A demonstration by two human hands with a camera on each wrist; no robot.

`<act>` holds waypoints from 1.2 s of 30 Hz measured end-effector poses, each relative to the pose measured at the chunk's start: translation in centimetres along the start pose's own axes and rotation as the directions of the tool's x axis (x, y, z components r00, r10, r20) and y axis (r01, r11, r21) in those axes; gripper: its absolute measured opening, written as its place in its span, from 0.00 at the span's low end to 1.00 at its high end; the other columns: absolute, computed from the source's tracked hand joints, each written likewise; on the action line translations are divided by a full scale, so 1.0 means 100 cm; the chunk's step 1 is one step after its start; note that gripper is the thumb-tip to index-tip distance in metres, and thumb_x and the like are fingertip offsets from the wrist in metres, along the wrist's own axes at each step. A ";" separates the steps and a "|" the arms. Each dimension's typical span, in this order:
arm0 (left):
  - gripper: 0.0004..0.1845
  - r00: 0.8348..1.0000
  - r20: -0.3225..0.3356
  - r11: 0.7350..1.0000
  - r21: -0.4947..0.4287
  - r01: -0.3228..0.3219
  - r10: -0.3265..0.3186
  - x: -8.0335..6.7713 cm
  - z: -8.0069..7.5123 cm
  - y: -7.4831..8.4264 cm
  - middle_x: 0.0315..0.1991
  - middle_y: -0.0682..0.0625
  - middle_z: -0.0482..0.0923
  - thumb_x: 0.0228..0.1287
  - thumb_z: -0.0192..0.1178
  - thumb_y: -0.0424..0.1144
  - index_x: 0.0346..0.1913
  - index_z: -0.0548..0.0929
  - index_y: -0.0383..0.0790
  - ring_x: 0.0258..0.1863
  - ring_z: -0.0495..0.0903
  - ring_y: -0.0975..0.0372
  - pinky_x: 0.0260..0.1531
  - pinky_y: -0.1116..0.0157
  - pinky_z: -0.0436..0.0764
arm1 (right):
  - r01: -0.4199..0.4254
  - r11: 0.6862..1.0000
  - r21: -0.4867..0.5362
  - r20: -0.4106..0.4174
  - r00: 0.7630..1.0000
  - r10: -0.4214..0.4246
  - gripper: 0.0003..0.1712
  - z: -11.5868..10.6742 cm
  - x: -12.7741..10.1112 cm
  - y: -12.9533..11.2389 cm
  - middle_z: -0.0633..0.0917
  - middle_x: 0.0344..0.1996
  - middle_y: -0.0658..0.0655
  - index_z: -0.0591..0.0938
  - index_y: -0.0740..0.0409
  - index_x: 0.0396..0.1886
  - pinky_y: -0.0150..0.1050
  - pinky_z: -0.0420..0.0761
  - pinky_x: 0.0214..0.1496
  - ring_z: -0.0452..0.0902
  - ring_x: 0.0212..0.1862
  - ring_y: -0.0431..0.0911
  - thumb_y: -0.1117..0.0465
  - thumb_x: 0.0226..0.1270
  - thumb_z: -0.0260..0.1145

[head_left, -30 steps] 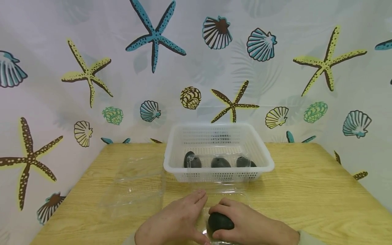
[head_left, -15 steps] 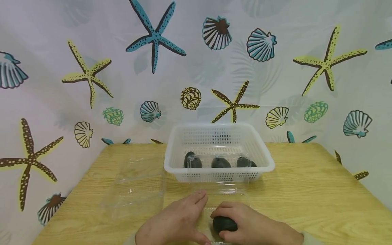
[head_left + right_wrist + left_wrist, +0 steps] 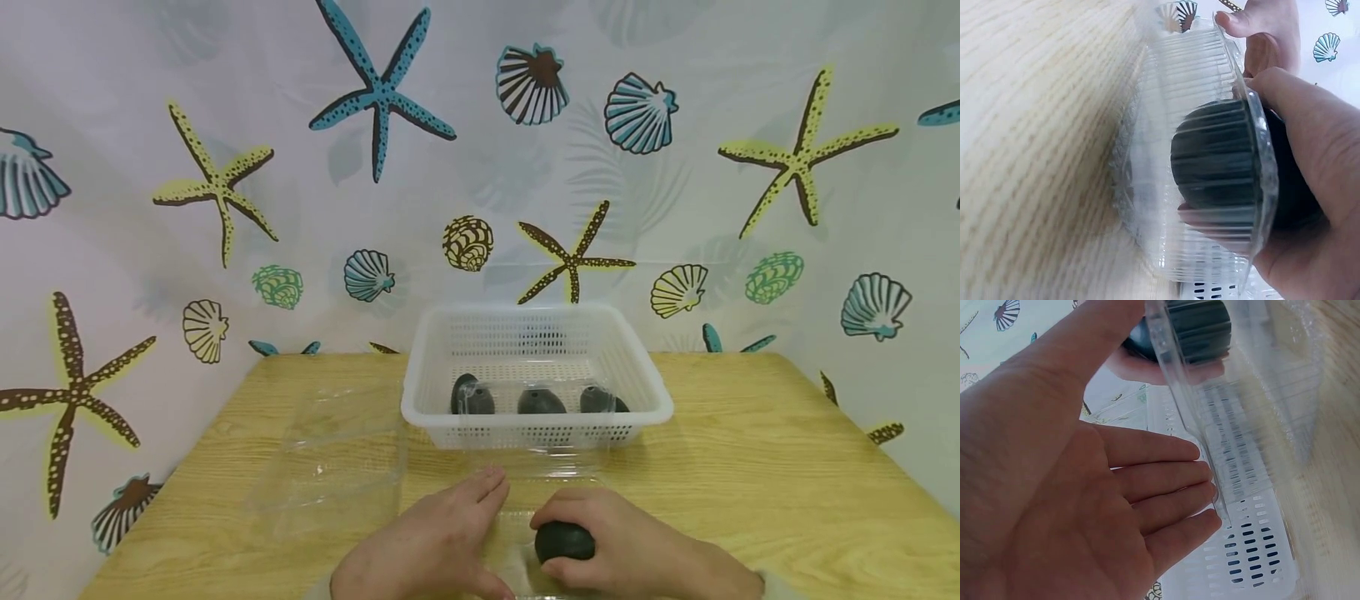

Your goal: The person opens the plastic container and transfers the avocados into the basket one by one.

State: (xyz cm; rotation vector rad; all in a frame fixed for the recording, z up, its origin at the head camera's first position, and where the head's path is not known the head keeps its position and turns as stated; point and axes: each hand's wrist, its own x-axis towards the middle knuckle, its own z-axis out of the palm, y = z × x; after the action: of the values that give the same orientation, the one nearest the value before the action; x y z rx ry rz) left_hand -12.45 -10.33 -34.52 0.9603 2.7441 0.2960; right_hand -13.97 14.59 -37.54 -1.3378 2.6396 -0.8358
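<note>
A dark avocado is in my right hand, whose fingers and thumb curl round it. In the right wrist view part of the avocado shows through the ribbed wall of a clear plastic clamshell box, so it sits partly below the rim. The box stands on the table with its clear lid raised at the back. My left hand is at the left side of the box. Its fingers are straight and their tips touch or nearly touch the rim.
Behind the lid stands a white perforated basket with several avocados in it. Another clear plastic clamshell lies to the left on the wooden table. A shell-patterned curtain hangs round the back and sides.
My right hand has moved the avocado to the right within the box, and it has turned slightly in the grip. The left hand has stayed nearly still.
</note>
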 end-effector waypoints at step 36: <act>0.61 0.999 -0.048 0.999 0.039 0.006 -0.004 -0.003 0.004 0.003 0.76 0.45 0.60 0.42 0.71 0.70 0.74 0.62 0.35 0.74 0.63 0.56 0.71 0.61 0.69 | 0.066 0.996 -0.064 -0.299 0.951 -0.083 0.22 -0.037 -0.027 0.008 0.85 0.46 0.41 0.80 0.39 0.55 0.31 0.81 0.39 0.79 0.44 0.33 0.58 0.62 0.73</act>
State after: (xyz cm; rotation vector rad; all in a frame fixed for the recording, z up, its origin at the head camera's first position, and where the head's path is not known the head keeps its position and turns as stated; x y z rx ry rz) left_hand -11.99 -10.23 -34.77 0.9679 2.8056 0.2691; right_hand -14.00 18.70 -35.27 -1.4342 2.8717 -1.0656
